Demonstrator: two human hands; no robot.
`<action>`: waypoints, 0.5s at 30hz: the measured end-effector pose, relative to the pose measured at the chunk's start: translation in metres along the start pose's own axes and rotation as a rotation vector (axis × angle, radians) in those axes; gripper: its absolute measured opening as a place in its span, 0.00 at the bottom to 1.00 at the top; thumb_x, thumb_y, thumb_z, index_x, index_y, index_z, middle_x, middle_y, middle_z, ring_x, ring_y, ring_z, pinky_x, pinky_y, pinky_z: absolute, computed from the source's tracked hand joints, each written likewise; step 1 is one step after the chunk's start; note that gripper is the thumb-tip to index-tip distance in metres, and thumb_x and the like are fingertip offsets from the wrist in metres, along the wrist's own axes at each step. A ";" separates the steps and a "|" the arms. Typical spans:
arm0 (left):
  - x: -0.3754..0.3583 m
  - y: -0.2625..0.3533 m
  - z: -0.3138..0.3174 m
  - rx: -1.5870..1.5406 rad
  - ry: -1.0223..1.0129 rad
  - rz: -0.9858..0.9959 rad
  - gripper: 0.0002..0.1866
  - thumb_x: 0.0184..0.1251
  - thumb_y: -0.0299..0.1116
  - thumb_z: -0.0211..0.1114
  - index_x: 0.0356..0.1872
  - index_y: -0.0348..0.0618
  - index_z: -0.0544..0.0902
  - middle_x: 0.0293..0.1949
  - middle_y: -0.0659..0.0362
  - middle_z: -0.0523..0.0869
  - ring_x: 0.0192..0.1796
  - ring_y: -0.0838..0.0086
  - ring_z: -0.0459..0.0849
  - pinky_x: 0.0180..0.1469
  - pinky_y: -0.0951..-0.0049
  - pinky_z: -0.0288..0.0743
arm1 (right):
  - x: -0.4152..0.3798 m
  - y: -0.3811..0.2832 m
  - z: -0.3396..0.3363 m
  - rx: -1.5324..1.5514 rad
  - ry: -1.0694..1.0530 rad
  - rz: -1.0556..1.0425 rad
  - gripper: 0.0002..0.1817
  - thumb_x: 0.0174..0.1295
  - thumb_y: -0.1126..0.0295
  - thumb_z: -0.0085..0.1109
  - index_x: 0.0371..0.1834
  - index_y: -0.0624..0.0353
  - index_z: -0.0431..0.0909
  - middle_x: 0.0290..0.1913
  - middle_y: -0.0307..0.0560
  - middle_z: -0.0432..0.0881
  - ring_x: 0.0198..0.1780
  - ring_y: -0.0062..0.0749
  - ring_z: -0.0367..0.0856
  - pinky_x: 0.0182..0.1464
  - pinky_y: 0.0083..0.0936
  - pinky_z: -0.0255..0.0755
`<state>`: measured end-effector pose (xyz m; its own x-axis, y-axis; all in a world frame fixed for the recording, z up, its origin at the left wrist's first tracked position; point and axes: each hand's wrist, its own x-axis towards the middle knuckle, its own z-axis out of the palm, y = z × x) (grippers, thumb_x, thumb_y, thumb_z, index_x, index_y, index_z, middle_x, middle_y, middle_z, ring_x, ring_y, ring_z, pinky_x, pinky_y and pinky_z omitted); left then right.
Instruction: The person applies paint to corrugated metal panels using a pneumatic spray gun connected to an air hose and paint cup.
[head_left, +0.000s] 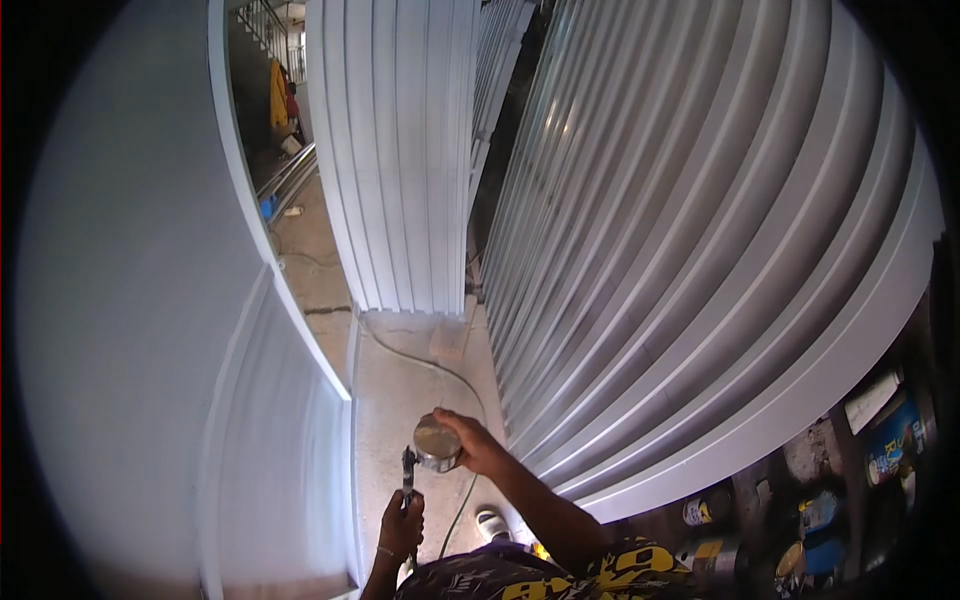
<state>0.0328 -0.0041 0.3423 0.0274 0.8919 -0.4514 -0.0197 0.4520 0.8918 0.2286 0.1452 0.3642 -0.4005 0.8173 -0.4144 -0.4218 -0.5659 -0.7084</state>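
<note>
Left hand point(402, 525) was closed around the handle of a spray gun point(408, 472), held upright low in the near centre. Right hand point(472, 445) gripped the round metal cup point(437, 442) at the top of the gun, fingers wrapped over its far and right side, open top of the cup facing the camera. Cup sat just right of the gun body, touching it. A thin hose point(458, 510) ran down from the gun area over the concrete floor point(395, 390). White slatted panels point(700, 250) stood on the right and a white flat panel point(130, 300) on the left. Paint cans point(890, 440) sat far right, low. One shoe point(492, 523) showed below the right forearm.
</note>
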 end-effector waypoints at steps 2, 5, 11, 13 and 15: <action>0.001 -0.002 -0.007 -0.010 -0.030 0.010 0.09 0.81 0.45 0.62 0.46 0.53 0.76 0.20 0.70 0.72 0.18 0.84 0.69 0.17 0.77 0.63 | -0.016 -0.004 0.007 0.040 -0.073 -0.008 0.28 0.77 0.42 0.55 0.66 0.53 0.79 0.59 0.40 0.87 0.61 0.32 0.85 0.59 0.42 0.82; 0.000 0.007 -0.007 -0.075 -0.070 -0.024 0.11 0.81 0.47 0.63 0.47 0.53 0.76 0.20 0.71 0.71 0.18 0.85 0.67 0.17 0.77 0.61 | -0.023 0.008 -0.007 0.151 -0.140 -0.035 0.38 0.73 0.33 0.51 0.73 0.51 0.73 0.65 0.46 0.83 0.68 0.41 0.81 0.63 0.60 0.77; 0.009 0.018 0.002 -0.071 -0.094 0.045 0.14 0.81 0.51 0.62 0.49 0.54 0.77 0.21 0.70 0.71 0.19 0.85 0.65 0.18 0.77 0.56 | -0.029 0.025 0.010 -0.005 0.043 -0.416 0.29 0.75 0.50 0.60 0.69 0.59 0.75 0.58 0.49 0.85 0.55 0.40 0.88 0.52 0.45 0.86; 0.013 0.023 0.004 0.033 -0.119 0.046 0.16 0.81 0.52 0.61 0.49 0.52 0.77 0.22 0.69 0.72 0.18 0.84 0.65 0.18 0.76 0.58 | -0.029 0.021 0.012 0.037 0.118 -0.488 0.24 0.74 0.58 0.63 0.66 0.61 0.77 0.53 0.45 0.86 0.52 0.32 0.87 0.49 0.33 0.85; 0.021 0.033 0.007 0.072 -0.141 0.013 0.18 0.80 0.54 0.61 0.49 0.50 0.76 0.22 0.68 0.73 0.18 0.84 0.67 0.19 0.76 0.62 | -0.031 0.012 0.010 -0.023 0.180 -0.525 0.20 0.74 0.63 0.61 0.64 0.63 0.79 0.51 0.45 0.87 0.50 0.31 0.88 0.48 0.31 0.84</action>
<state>0.0400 0.0290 0.3621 0.1680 0.8842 -0.4358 0.0511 0.4337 0.8996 0.2279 0.1120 0.3744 0.0055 0.9958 -0.0918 -0.5082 -0.0763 -0.8578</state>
